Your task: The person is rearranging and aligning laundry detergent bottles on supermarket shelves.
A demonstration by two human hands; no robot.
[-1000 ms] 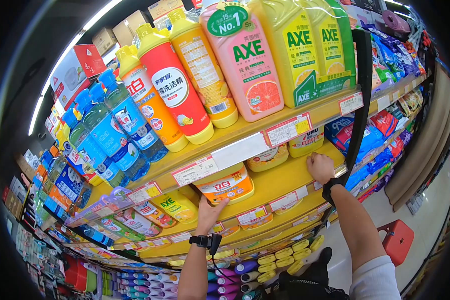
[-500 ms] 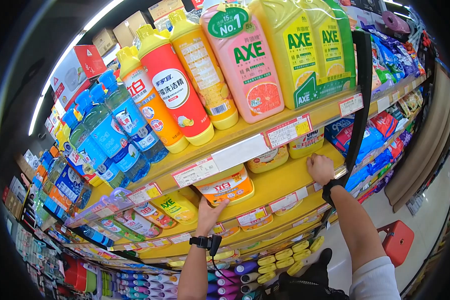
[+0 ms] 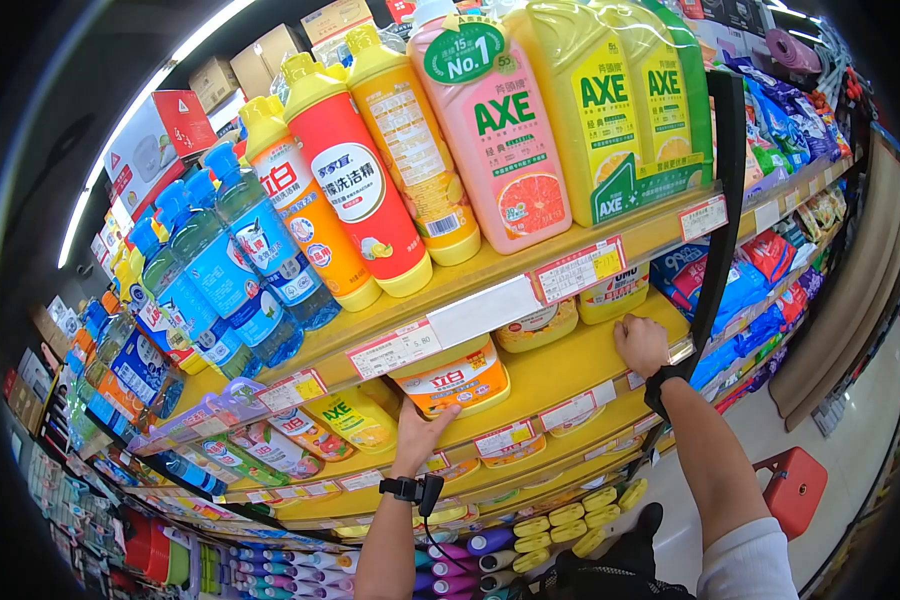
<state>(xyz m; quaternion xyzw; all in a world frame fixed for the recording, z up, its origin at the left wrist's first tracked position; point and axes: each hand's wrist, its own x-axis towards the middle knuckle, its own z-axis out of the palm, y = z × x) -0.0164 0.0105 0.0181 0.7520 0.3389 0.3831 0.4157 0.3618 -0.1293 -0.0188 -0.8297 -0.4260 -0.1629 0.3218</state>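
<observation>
My left hand (image 3: 422, 436) grips the lower left side of an orange-and-yellow dish soap bottle (image 3: 457, 382), thumb across its front and the other fingers partly hidden. The bottle stands on the middle yellow shelf, its top cut off from view by the shelf above. My right hand (image 3: 641, 345) rests on the same shelf near its right end, fingers curled in, with nothing visible in them. Just behind that hand is a yellow bottle (image 3: 613, 294). Another yellow bottle (image 3: 537, 326) stands between the hands, farther back. A yellow AXE bottle (image 3: 352, 420) is left of my left hand.
Above, the upper shelf (image 3: 485, 308) carries tall bottles, among them a pink AXE bottle (image 3: 500, 130) and a red one (image 3: 355, 185). A black upright post (image 3: 722, 190) borders the right side. On the floor stands a red stool (image 3: 796, 488). Bagged goods (image 3: 715, 275) fill the neighbouring shelves.
The view has shifted very slightly. My left hand stays on the dish soap bottle, and my right hand remains curled on the shelf, with its fingers a touch lower.
</observation>
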